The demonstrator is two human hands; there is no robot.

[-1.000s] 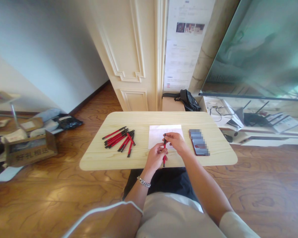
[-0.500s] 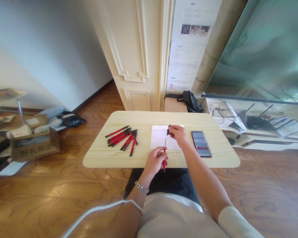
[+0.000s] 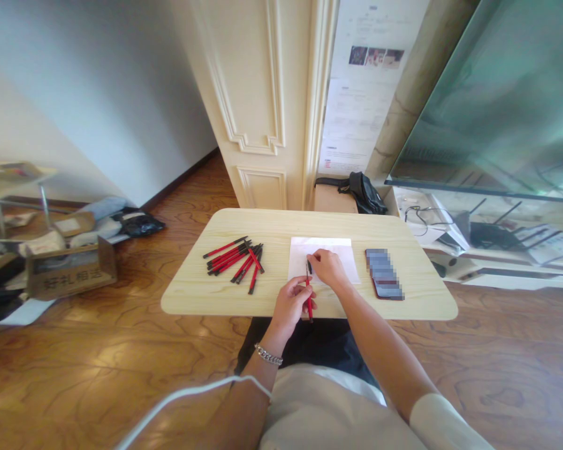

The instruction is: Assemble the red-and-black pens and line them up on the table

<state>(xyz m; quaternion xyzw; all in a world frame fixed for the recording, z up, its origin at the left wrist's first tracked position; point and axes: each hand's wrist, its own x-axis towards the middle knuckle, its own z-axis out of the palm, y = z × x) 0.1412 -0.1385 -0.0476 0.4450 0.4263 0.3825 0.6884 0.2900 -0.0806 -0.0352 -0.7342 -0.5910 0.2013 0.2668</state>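
Observation:
Near the front edge of the table, my left hand [image 3: 289, 304] is closed around a red pen barrel [image 3: 308, 301], which stands up from the fingers. A thin refill pokes out of its upper end. My right hand [image 3: 329, 269] pinches a small black pen part [image 3: 309, 267] right at the top of the barrel, over the refill. Whether the two parts touch I cannot tell. Beneath the right hand lies a white sheet of paper [image 3: 321, 243]. To the left, several red and black pens [image 3: 234, 259] lie in a loose pile.
A phone [image 3: 385, 275] lies on the right of the light wooden table [image 3: 263, 222]. Beyond the far edge are a black bag [image 3: 366, 194] and a white box with cables [image 3: 420, 212]. A cardboard box [image 3: 70, 272] sits on the floor at left.
My right hand has moved down and toward me, bringing the black pen part to the top of the barrel; less of the refill shows. The left hand keeps its grip.

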